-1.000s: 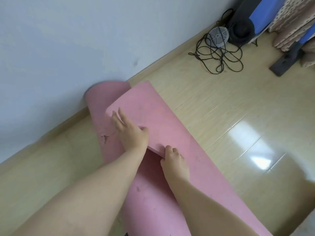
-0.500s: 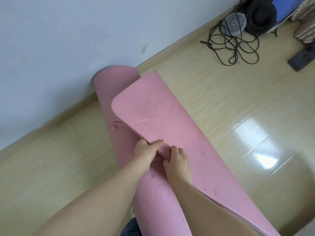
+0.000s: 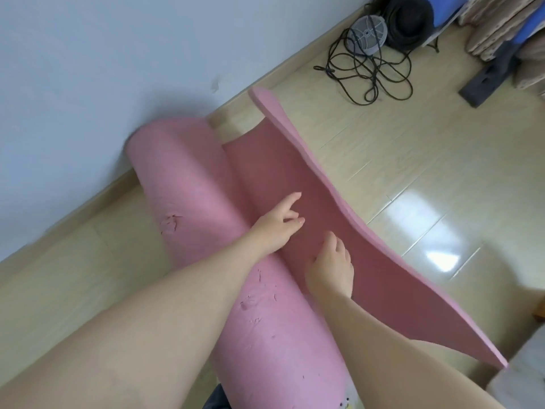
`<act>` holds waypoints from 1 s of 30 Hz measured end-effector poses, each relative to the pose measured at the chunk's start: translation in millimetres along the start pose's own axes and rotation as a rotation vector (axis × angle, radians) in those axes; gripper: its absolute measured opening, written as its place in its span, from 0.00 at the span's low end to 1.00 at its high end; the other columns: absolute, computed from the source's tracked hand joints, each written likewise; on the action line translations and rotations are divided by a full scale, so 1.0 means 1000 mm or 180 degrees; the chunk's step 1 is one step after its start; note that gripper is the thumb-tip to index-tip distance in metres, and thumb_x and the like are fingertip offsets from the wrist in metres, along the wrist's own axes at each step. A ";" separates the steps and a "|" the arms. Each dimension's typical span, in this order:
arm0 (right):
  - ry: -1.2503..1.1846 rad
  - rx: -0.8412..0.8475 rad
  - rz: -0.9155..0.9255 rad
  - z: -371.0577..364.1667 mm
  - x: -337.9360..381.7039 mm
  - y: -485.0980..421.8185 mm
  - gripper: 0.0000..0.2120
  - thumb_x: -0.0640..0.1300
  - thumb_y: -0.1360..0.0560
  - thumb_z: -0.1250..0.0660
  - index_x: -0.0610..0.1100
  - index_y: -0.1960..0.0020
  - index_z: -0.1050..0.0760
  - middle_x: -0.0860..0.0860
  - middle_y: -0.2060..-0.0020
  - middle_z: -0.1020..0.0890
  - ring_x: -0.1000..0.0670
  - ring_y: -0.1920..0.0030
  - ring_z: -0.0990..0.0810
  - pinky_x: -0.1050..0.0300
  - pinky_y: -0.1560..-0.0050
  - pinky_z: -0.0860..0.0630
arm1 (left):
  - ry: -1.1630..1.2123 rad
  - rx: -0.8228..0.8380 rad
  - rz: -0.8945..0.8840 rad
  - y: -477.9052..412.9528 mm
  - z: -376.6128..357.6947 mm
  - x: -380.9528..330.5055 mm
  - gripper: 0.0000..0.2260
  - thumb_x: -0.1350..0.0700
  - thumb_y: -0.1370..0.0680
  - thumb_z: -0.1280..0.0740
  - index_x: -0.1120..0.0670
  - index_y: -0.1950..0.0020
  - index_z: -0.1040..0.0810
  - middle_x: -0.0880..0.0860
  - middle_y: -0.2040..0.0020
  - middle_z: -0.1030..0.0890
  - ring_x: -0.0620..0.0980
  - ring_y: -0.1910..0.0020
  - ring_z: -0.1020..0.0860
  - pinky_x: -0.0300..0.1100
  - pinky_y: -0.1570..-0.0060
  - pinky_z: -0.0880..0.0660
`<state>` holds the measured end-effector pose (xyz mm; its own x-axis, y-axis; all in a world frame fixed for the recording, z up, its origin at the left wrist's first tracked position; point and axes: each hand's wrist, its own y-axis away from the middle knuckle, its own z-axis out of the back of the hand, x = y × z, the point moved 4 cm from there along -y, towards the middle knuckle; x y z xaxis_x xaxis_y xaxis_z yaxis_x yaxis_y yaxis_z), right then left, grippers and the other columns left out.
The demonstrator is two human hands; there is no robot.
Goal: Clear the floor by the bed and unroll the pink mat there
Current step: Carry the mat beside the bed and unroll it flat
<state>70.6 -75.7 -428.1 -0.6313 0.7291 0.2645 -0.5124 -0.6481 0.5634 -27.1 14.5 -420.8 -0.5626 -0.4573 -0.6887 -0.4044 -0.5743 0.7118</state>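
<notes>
The pink mat (image 3: 188,202) lies on the wooden floor as a thick roll, its far end against the wall. Its loose flap (image 3: 368,255) has peeled off to the right and curls up at the outer edge, showing the darker inner face. My left hand (image 3: 277,228) rests in the crease between roll and flap, fingers spread, holding nothing. My right hand (image 3: 330,270) presses flat on the inner face of the flap, fingers apart. The roll's surface has small dents and tears.
A tangle of black cable (image 3: 368,69) and a grey round fan-like object (image 3: 367,35) lie near the wall at top right, with a black round item (image 3: 408,20) and a dark stand foot (image 3: 483,81). Bedding edge (image 3: 528,373) sits at lower right.
The flap, gripped at its edge by both hands before, has been pulled open to the right. Both hands have let go and now lie on the inner face.
</notes>
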 end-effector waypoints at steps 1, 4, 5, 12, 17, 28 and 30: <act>0.0087 0.0055 0.0059 0.003 -0.002 -0.002 0.25 0.38 0.23 0.42 0.44 0.27 0.42 0.49 0.28 0.36 0.45 0.29 0.36 0.51 0.34 0.35 | -0.0268 0.0021 -0.0019 -0.002 -0.005 -0.004 0.23 0.53 0.19 0.41 0.39 0.26 0.42 0.47 0.32 0.27 0.50 0.37 0.26 0.43 0.39 0.29; 0.0131 0.0213 -0.0014 0.011 -0.012 -0.004 0.27 0.39 0.23 0.43 0.47 0.25 0.45 0.50 0.24 0.43 0.46 0.27 0.41 0.51 0.32 0.38 | -0.0810 0.0092 0.0039 -0.007 -0.018 -0.012 0.22 0.59 0.19 0.44 0.42 0.27 0.37 0.48 0.33 0.26 0.47 0.40 0.26 0.38 0.46 0.30; 0.0131 0.0262 -0.0051 0.012 -0.017 -0.004 0.27 0.39 0.23 0.43 0.47 0.25 0.44 0.50 0.25 0.43 0.46 0.27 0.40 0.51 0.32 0.38 | -0.0957 0.0064 0.0068 -0.008 -0.021 -0.013 0.21 0.60 0.19 0.45 0.43 0.28 0.35 0.49 0.33 0.26 0.48 0.39 0.26 0.39 0.45 0.30; 0.0092 0.0567 -0.0327 0.015 -0.068 0.005 0.24 0.41 0.22 0.43 0.45 0.27 0.40 0.49 0.26 0.41 0.45 0.29 0.38 0.50 0.32 0.37 | -0.1634 0.0012 0.0226 -0.008 -0.052 -0.009 0.22 0.66 0.22 0.47 0.49 0.33 0.28 0.51 0.33 0.26 0.52 0.36 0.26 0.40 0.41 0.29; -0.0076 0.0672 -0.0488 0.019 -0.098 0.011 0.23 0.43 0.22 0.42 0.45 0.28 0.38 0.48 0.28 0.37 0.44 0.30 0.36 0.50 0.33 0.37 | -0.1958 0.0089 0.0235 -0.004 -0.075 -0.001 0.21 0.65 0.22 0.46 0.48 0.33 0.28 0.49 0.33 0.27 0.51 0.37 0.26 0.41 0.40 0.30; -0.0005 0.1390 -0.0391 -0.049 -0.141 0.040 0.23 0.44 0.22 0.43 0.46 0.28 0.39 0.47 0.31 0.33 0.43 0.34 0.31 0.49 0.36 0.32 | -0.2287 -0.0595 0.1006 0.033 -0.098 0.103 0.17 0.55 0.20 0.44 0.48 0.31 0.32 0.50 0.30 0.32 0.53 0.30 0.36 0.47 0.36 0.31; -0.0025 0.1548 -0.0414 -0.069 -0.150 0.046 0.23 0.44 0.22 0.43 0.45 0.28 0.39 0.46 0.32 0.33 0.42 0.35 0.30 0.48 0.37 0.30 | -0.2451 -0.0804 0.1116 0.041 -0.099 0.128 0.18 0.54 0.20 0.42 0.46 0.30 0.34 0.49 0.27 0.38 0.52 0.27 0.42 0.47 0.36 0.34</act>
<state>101.8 -230.1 -495.3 -0.5750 0.7998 0.1727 -0.2547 -0.3755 0.8912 -44.6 -135.0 -493.8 -0.9908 -0.1030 -0.0873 0.0026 -0.6614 0.7501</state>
